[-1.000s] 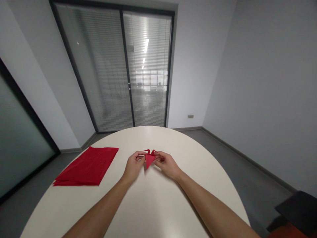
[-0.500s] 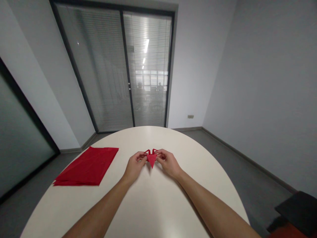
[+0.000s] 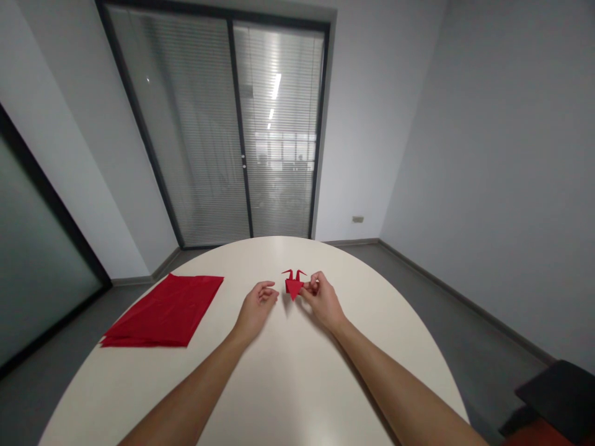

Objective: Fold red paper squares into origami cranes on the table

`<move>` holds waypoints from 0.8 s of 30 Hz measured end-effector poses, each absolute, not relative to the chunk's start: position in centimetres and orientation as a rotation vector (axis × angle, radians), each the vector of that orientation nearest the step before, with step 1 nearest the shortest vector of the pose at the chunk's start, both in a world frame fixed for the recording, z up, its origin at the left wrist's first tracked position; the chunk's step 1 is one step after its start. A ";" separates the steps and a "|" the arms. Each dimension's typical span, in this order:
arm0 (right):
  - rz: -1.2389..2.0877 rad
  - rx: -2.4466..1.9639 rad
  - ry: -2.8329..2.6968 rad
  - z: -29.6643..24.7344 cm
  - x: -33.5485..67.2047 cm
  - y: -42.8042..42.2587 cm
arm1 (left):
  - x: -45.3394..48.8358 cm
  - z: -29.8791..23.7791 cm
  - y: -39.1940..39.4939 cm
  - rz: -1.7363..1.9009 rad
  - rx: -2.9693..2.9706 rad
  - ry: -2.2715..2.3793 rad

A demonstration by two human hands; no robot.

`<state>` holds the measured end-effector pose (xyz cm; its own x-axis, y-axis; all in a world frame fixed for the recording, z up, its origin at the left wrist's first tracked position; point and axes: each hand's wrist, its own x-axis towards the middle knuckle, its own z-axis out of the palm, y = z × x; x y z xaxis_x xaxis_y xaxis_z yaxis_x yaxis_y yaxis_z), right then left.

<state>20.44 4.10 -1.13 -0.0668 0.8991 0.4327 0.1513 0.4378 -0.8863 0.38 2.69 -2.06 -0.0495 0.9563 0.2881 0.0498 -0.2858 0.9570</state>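
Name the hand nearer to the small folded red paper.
Right: the right hand holds the folded red paper at its right side; the left hand is apart from it, to its left.

The figure (image 3: 294, 287) looks like matt paper; the stack (image 3: 162, 313), creased cloth or paper; the tabletop (image 3: 283, 384), smooth, softly glossy; the door (image 3: 195, 136), glass.

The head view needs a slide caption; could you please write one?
Right hand holds folded red paper over a table, left hand apart from it.
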 end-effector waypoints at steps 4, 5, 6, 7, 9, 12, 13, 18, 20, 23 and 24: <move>0.517 -1.220 -1.536 -0.5 22.1 4.7 | 0.2 -2.0 2.5 1.436 1.462 1.154; 0.494 -1.248 -1.516 -0.4 22.6 4.9 | 0.1 -2.1 2.5 1.435 1.469 1.159; 0.472 -1.276 -1.503 -0.3 23.1 5.0 | 0.0 -2.1 2.5 1.434 1.476 1.165; 0.446 -1.313 -1.504 -0.3 23.5 5.1 | -0.1 -2.2 2.4 1.433 1.486 1.171; 0.394 -1.340 -1.506 -0.3 24.1 5.3 | -0.3 -2.3 2.3 1.420 1.527 1.192; 0.337 -1.415 -1.493 -0.4 24.5 5.4 | -0.7 -2.2 1.6 1.344 1.691 1.239; 0.321 -1.433 -1.498 -0.4 24.5 5.3 | -0.9 -2.1 1.3 1.300 1.783 1.250; 0.227 -1.498 -1.576 0.0 23.8 4.8 | -1.5 -1.4 -0.5 1.092 2.236 1.248; 0.195 -1.553 -1.650 0.1 23.3 4.5 | -1.8 -1.2 -0.9 1.049 2.300 1.232; 0.143 -1.607 -1.830 -0.1 22.4 4.1 | -2.1 -0.8 -1.1 1.022 2.314 1.234; 0.118 -1.605 -1.900 -0.1 22.1 4.1 | -2.2 -0.7 -1.2 1.017 2.314 1.235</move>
<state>22.13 4.08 -0.15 -0.0492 0.9116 0.4080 0.8543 0.2501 -0.4557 -2.20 -1.15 -0.70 0.3707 0.8196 0.4368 0.5860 -0.5713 0.5747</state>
